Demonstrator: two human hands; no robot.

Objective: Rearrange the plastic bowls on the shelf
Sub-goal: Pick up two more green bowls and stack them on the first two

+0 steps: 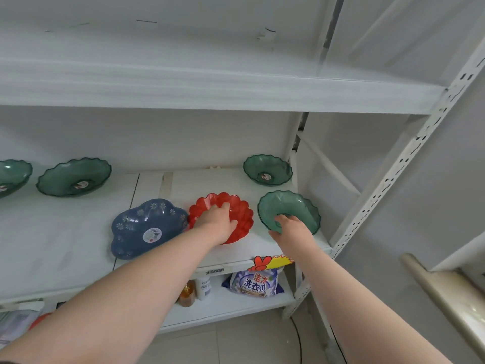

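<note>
A red scalloped bowl [240, 208] sits mid-shelf, and my left hand [217, 222] reaches into it, gripping its near rim. To its right a green scalloped bowl [294, 207] is tilted up off the shelf, held at its near edge by my right hand [292, 229]. A blue flower-shaped bowl [147, 227] with white daisies lies left of the red one. Another green bowl [267, 169] rests at the back right. A wide green bowl [74, 177] and a partly cut-off green bowl [11, 176] stand at the back left.
The white shelf board [60, 243] runs left to right under an upper shelf [210, 93]. A perforated metal upright [393, 169] stands at the right. Below are a detergent bag [254, 282], a white bottle [203, 286] and an amber jar [186, 295].
</note>
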